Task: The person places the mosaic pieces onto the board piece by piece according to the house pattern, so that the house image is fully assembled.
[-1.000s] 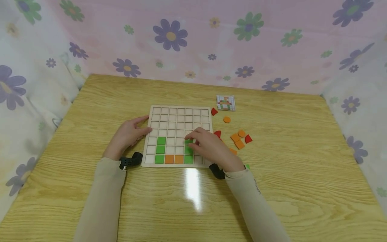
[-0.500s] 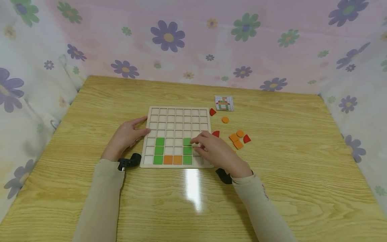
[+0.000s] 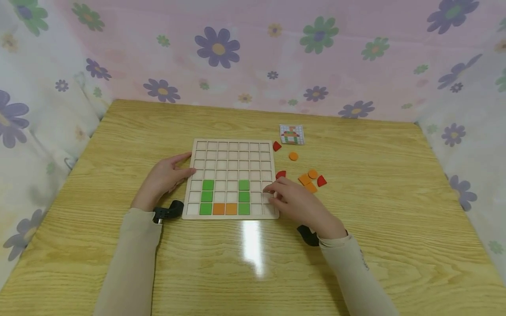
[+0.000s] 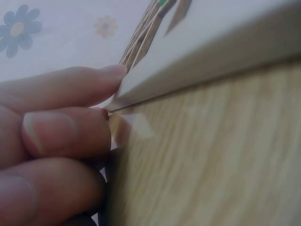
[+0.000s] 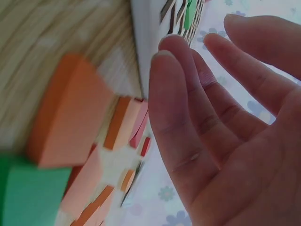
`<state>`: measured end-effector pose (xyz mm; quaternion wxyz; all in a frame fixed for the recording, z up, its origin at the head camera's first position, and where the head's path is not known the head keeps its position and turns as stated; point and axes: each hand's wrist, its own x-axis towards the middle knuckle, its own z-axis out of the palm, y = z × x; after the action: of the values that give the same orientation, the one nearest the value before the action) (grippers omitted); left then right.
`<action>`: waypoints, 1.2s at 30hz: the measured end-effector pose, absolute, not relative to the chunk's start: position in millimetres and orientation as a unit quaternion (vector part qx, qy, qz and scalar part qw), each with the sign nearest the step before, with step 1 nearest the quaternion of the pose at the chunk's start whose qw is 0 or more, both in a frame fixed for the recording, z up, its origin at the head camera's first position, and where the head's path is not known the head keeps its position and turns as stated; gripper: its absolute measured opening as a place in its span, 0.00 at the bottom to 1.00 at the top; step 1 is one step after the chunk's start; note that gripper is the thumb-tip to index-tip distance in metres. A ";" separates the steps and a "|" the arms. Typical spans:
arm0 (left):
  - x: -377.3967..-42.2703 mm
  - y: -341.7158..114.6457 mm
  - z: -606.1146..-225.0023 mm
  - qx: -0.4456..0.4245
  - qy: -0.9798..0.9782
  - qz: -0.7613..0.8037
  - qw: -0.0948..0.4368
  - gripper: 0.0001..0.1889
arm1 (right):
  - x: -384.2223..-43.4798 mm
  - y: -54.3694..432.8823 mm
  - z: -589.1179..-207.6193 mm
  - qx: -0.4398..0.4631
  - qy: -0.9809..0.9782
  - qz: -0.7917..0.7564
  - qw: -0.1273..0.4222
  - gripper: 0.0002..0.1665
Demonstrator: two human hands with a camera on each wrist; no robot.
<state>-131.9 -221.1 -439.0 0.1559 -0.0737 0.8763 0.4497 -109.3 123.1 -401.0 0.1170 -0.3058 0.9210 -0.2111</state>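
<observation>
A pale wooden grid board [image 3: 232, 219] lies on the table, with green square tiles [image 3: 243, 197] in two columns and two orange square tiles [image 3: 225, 209] in the bottom row between them. My left hand [image 3: 163, 179] touches the board's left edge with thumb and index finger; the left wrist view has a fingertip right at that edge. My right hand [image 3: 300, 202] is over the board's right edge, fingers loosely bent and apart. In the right wrist view nothing sits between its fingers [image 5: 171, 108].
Right of the board lie orange squares [image 3: 305, 179], orange discs [image 3: 293, 156] and red quarter-circle pieces [image 3: 322, 180]. A green block [image 5: 33, 193] shows in the right wrist view. A small printed pattern card [image 3: 291, 134] lies behind them. Flowered cloth [image 3: 253, 52] surrounds the table.
My right hand has moved right and toward me, from the right green column to the board's right edge, uncovering the top green tile. The left hand stays at the left edge.
</observation>
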 end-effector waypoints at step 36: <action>-132.6 -221.3 -440.2 -0.077 0.881 0.439 0.159 0.35 | -103.2 218.0 -400.6 -0.225 0.929 -0.232 0.177 0.24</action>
<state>-132.6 -221.3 -440.2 0.1589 -0.0771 0.8811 0.4388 -103.2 218.0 -400.6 0.1769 -0.2254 0.9294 -0.2325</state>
